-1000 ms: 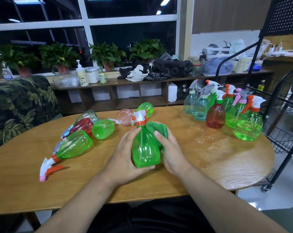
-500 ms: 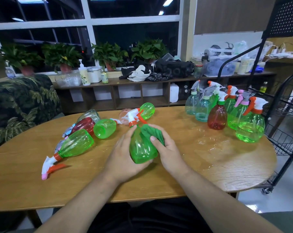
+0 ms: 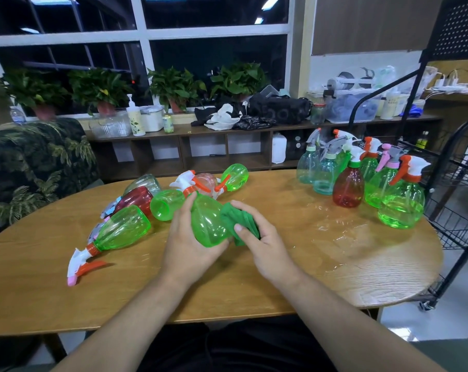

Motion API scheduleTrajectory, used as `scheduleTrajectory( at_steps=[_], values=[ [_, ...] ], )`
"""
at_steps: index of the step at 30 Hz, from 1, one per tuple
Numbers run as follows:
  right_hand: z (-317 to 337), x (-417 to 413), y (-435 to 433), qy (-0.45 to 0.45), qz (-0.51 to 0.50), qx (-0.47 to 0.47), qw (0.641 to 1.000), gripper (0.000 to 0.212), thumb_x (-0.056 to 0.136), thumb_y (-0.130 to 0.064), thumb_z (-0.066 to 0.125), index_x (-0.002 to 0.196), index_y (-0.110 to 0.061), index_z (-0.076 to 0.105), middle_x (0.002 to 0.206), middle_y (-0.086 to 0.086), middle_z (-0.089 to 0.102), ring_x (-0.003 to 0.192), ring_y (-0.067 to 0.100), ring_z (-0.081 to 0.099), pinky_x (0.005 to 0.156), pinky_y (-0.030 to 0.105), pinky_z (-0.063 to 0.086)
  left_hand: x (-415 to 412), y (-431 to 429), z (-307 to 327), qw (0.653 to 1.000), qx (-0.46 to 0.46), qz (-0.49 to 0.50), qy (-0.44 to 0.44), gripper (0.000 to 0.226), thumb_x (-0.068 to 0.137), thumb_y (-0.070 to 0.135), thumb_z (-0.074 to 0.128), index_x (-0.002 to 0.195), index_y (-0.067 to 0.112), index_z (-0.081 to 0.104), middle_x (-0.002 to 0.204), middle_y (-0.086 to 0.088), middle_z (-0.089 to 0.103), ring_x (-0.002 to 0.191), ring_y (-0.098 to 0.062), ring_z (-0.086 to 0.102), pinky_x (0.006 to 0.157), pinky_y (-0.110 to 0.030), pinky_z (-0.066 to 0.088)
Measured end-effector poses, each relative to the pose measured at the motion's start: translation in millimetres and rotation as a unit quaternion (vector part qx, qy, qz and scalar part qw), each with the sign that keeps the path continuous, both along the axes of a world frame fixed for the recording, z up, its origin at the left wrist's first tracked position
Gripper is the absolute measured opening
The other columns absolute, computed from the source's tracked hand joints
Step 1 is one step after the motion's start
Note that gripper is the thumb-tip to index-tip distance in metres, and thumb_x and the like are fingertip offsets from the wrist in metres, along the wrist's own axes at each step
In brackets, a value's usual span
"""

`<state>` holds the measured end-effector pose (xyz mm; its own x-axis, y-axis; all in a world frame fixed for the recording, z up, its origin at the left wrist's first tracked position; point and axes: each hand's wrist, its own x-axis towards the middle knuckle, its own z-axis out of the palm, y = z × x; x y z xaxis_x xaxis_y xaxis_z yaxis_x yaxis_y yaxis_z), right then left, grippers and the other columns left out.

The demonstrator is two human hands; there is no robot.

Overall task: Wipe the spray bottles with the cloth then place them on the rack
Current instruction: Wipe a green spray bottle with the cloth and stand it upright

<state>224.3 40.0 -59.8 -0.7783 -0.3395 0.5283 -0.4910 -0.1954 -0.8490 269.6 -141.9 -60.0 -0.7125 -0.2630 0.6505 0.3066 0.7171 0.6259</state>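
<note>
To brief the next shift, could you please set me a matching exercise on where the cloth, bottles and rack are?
Things: 1 green cloth; 2 held green bottle; 3 upright red bottle; 4 black rack.
Places: A standing on the table; B gripped by the left hand; C beside the table's right edge; D bunched in the right hand.
Pairs: 1-D; 2-B; 3-A; 4-C.
</note>
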Motion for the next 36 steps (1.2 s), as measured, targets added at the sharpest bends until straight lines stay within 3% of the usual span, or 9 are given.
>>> scheduleTrajectory(
  at_steps=[2, 4, 8, 11, 16, 23, 28, 31, 36],
  values=[
    [2.1, -0.1, -0.6, -0.063, 0.030, -0.038, 0.997, 0.041, 0.104, -0.016, 0.059, 0.143, -0.027, 0.062, 0.145, 0.000, 0.066, 0.139, 0.023, 0.059, 0.121, 0.051, 0.043, 4.3, 2.6, 1.9, 0.999, -0.030, -0.027, 0.014, 0.117, 0.064, 0.045, 0.099, 0.161, 0.025, 0.037, 0.145, 0.027, 0.044, 0.138, 0.013, 0.038, 0.114, -0.008, 0.027],
    [5.1, 0.1, -1.4, -0.121, 0.052, -0.075, 0.988, 0.040, 0.103, -0.020, 0.060, 0.143, -0.024, 0.061, 0.143, 0.003, 0.067, 0.135, 0.023, 0.061, 0.118, 0.051, 0.045, 8.5, 4.9, 3.6, 0.996, -0.065, -0.063, 0.025, 0.117, 0.064, 0.046, 0.100, 0.161, 0.022, 0.038, 0.146, 0.019, 0.049, 0.140, 0.006, 0.042, 0.115, -0.013, 0.031],
    [15.7, 4.2, -0.1, -0.238, 0.102, -0.164, 0.952, 0.045, 0.100, -0.025, 0.062, 0.145, -0.016, 0.059, 0.140, 0.010, 0.070, 0.131, 0.027, 0.064, 0.108, 0.040, 0.055, 15.4, 11.2, 7.2, 0.986, -0.110, -0.125, 0.029, 0.118, 0.064, 0.049, 0.101, 0.161, 0.018, 0.040, 0.150, 0.011, 0.053, 0.141, -0.002, 0.050, 0.117, -0.019, 0.035],
    [19.0, 4.4, 4.0, -0.269, 0.133, -0.185, 0.936, 0.048, 0.098, -0.029, 0.060, 0.145, -0.017, 0.060, 0.140, 0.015, 0.069, 0.129, 0.030, 0.067, 0.107, 0.046, 0.056, 16.6, 11.8, 7.3, 0.980, -0.123, -0.158, 0.020, 0.122, 0.064, 0.051, 0.100, 0.163, 0.023, 0.035, 0.156, 0.014, 0.048, 0.145, -0.003, 0.047, 0.119, -0.019, 0.033],
    [15.1, -1.9, 5.5, -0.203, 0.095, -0.183, 0.957, 0.038, 0.102, -0.021, 0.063, 0.139, -0.020, 0.065, 0.141, 0.016, 0.067, 0.128, 0.030, 0.066, 0.109, 0.048, 0.054, 7.0, 7.2, 2.4, 0.974, -0.158, -0.162, 0.005, 0.123, 0.069, 0.064, 0.093, 0.166, 0.026, 0.027, 0.165, 0.015, 0.032, 0.157, -0.014, 0.031, 0.128, -0.028, 0.025],
    [11.0, -4.5, 5.3, -0.135, 0.053, -0.144, 0.979, 0.037, 0.100, -0.012, 0.061, 0.135, -0.020, 0.066, 0.132, 0.007, 0.072, 0.123, 0.022, 0.066, 0.110, 0.039, 0.052, 4.1, 9.1, -0.6, 0.967, -0.185, -0.175, -0.014, 0.116, 0.074, 0.049, 0.095, 0.165, 0.017, 0.030, 0.158, 0.006, 0.044, 0.147, -0.013, 0.042, 0.123, -0.029, 0.032],
    [11.6, -4.4, 5.9, -0.154, 0.074, -0.147, 0.974, 0.040, 0.105, -0.017, 0.059, 0.145, -0.016, 0.061, 0.146, 0.014, 0.064, 0.129, 0.028, 0.063, 0.113, 0.048, 0.051, 6.9, 7.1, 2.4, 0.968, -0.167, -0.185, -0.023, 0.120, 0.069, 0.054, 0.098, 0.164, 0.019, 0.034, 0.162, 0.005, 0.044, 0.151, -0.013, 0.043, 0.124, -0.037, 0.037],
    [12.7, -3.7, 6.9, -0.168, 0.079, -0.146, 0.972, 0.039, 0.109, -0.013, 0.056, 0.147, -0.012, 0.058, 0.145, 0.016, 0.065, 0.128, 0.028, 0.065, 0.109, 0.043, 0.054, 7.9, 6.9, 1.1, 0.967, -0.183, -0.175, -0.025, 0.122, 0.070, 0.065, 0.093, 0.166, 0.024, 0.030, 0.168, 0.017, 0.032, 0.158, -0.012, 0.031, 0.127, -0.043, 0.034],
    [12.2, -4.5, 6.1, -0.162, 0.067, -0.140, 0.974, 0.035, 0.102, -0.015, 0.062, 0.138, -0.016, 0.065, 0.139, 0.015, 0.068, 0.124, 0.028, 0.065, 0.112, 0.050, 0.050, 8.8, 9.1, 2.2, 0.966, -0.231, -0.110, -0.022, 0.124, 0.070, 0.080, 0.081, 0.167, 0.029, 0.025, 0.165, 0.040, 0.005, 0.161, -0.005, 0.016, 0.127, -0.037, 0.024]
  ],
)
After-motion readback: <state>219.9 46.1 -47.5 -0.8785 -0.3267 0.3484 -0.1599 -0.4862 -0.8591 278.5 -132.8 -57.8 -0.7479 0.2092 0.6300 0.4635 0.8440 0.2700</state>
